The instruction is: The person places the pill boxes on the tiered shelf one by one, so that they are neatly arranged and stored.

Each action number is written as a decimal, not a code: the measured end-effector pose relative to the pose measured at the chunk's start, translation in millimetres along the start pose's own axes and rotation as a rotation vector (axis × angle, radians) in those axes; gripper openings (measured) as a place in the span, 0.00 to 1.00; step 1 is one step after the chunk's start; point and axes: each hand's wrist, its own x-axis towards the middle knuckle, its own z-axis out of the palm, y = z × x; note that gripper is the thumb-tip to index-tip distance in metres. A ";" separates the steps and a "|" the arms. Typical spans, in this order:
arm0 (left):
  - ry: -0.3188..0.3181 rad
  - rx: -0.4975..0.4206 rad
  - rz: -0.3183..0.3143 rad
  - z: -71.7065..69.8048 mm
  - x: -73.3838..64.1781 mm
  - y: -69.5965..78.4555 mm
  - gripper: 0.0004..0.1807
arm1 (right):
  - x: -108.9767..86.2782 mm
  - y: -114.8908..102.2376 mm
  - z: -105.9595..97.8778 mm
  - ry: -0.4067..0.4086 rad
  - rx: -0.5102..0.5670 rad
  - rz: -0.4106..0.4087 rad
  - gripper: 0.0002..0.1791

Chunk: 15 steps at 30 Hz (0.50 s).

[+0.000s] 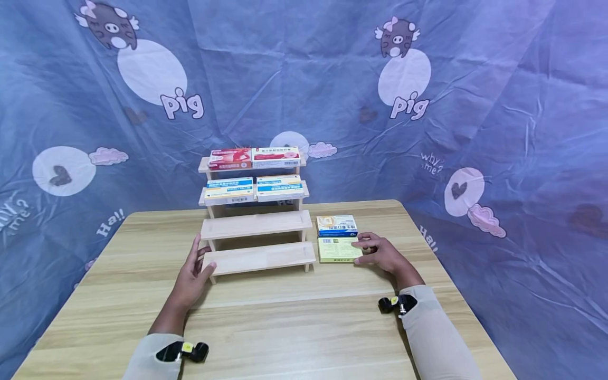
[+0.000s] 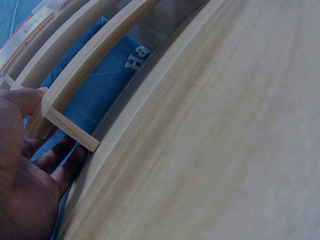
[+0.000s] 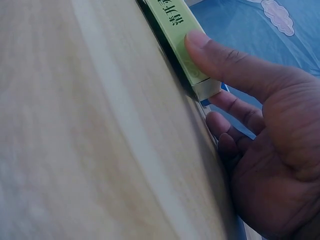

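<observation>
A stepped wooden display rack [image 1: 258, 257] stands on the table, its two lower tiers bare. My left hand [image 1: 190, 279] grips the left end of its lowest tier; the left wrist view shows the thumb [image 2: 31, 100] on the board and the other fingers beneath and behind it. To the right of the rack lies a yellow-green medicine box [image 1: 338, 250]. My right hand [image 1: 382, 255] holds this box at its right end, the thumb [image 3: 200, 42] against the front side and the index finger behind. Directly behind it lies a blue-and-white medicine box [image 1: 336, 225], seemingly touching it.
Red-and-white medicine boxes [image 1: 275, 157] fill the top tier. Blue-and-white boxes with yellow stripes [image 1: 230, 190] stand on the tier below. A patterned blue cloth [image 1: 309, 95] hangs behind and beside the wooden table [image 1: 285, 332].
</observation>
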 end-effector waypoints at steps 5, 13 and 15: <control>0.004 -0.002 0.004 0.0 -0.1 0.0 0.52 | -1.4 -1.3 -1.1 0.010 0.003 0.001 0.29; 0.006 -0.005 0.000 0.3 -1.3 0.4 0.52 | -1.5 -0.8 0.2 0.022 0.015 -0.017 0.28; 0.005 -0.005 -0.002 0.4 -1.7 0.7 0.52 | -2.3 -1.1 -0.2 0.029 0.017 -0.017 0.28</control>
